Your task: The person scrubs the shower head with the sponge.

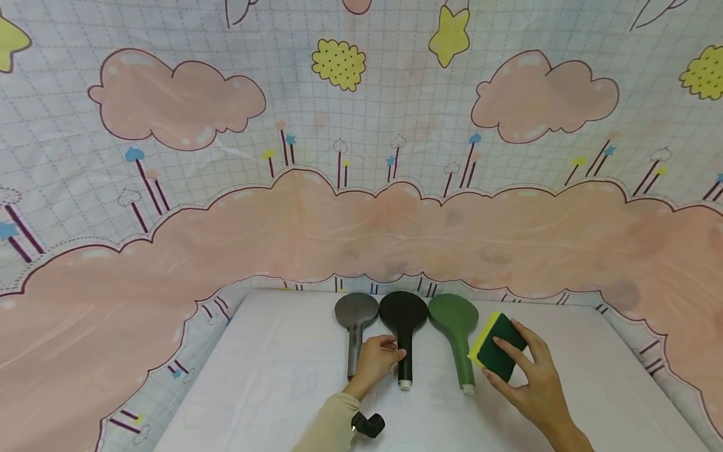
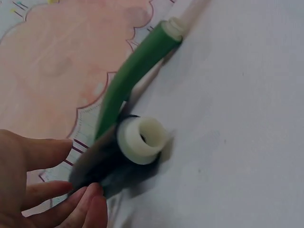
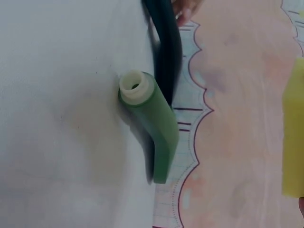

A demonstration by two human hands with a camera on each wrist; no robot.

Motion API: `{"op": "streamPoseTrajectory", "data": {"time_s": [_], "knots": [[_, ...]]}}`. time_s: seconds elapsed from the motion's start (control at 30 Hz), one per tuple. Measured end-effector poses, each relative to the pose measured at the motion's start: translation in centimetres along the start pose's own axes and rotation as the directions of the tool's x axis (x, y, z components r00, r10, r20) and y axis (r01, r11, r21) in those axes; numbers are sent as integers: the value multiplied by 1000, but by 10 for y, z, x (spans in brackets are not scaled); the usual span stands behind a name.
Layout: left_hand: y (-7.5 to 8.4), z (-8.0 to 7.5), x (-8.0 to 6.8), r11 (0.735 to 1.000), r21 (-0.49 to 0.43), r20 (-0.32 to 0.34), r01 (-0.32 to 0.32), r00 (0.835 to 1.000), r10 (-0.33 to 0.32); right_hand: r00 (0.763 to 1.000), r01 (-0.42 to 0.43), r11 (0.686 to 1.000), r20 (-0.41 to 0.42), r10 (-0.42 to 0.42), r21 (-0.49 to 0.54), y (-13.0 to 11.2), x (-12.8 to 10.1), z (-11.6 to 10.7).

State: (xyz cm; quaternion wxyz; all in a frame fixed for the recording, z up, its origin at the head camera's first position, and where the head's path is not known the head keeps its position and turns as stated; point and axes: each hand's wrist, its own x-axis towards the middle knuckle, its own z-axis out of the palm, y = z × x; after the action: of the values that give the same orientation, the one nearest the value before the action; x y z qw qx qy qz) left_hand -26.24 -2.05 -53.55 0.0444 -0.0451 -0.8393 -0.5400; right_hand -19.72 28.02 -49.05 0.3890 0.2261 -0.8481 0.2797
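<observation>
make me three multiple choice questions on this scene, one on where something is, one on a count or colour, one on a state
1. Where does the green shower head lie among the three?
A. nearest the left hand
B. in the middle
C. on the side of the right hand

2. How many shower heads lie on the white table?
A. two
B. three
C. four

3. What is the right hand doing?
A. holding the sponge
B. lying flat and empty
C. gripping the black handle

Answers:
1. C: the grey shower head and the black shower head lie to its left, while the right hand is beside it.
2. B: grey, black and green lie side by side.
3. A: its fingers are curled round the yellow and green sponge; the left hand is the one at the black handle.
</observation>
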Motion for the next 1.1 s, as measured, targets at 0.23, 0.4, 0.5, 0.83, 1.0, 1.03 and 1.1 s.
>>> {"op": "streamPoseTrajectory", "data": {"time_s": [0.23,0.4,0.5,0.83,1.0,1.03,1.1], "knots": [[10,-24,-15,996,-8,23,-83,996,83,999,-33,999,9,33,26,-5,1,8],[6,-43,-23,994,32,5,-106,994,106,999,-36,998,16,35,42,-9,2,14],[3,-52,-26,992,45,-16,-115,993,115,998,-48,998,31,47,43,-12,2,18],[-8,-76,-30,987,105,-110,-122,985,133,997,-45,995,74,38,85,-24,6,34],[-17,-83,-29,995,50,-115,-81,990,86,995,-20,997,95,12,81,-27,5,42],[-19,-84,-29,997,38,-108,-74,991,78,995,-18,997,99,10,77,-28,5,43],[-21,-86,-28,999,15,-89,-52,995,53,994,-18,997,108,9,76,-29,6,45]]}}
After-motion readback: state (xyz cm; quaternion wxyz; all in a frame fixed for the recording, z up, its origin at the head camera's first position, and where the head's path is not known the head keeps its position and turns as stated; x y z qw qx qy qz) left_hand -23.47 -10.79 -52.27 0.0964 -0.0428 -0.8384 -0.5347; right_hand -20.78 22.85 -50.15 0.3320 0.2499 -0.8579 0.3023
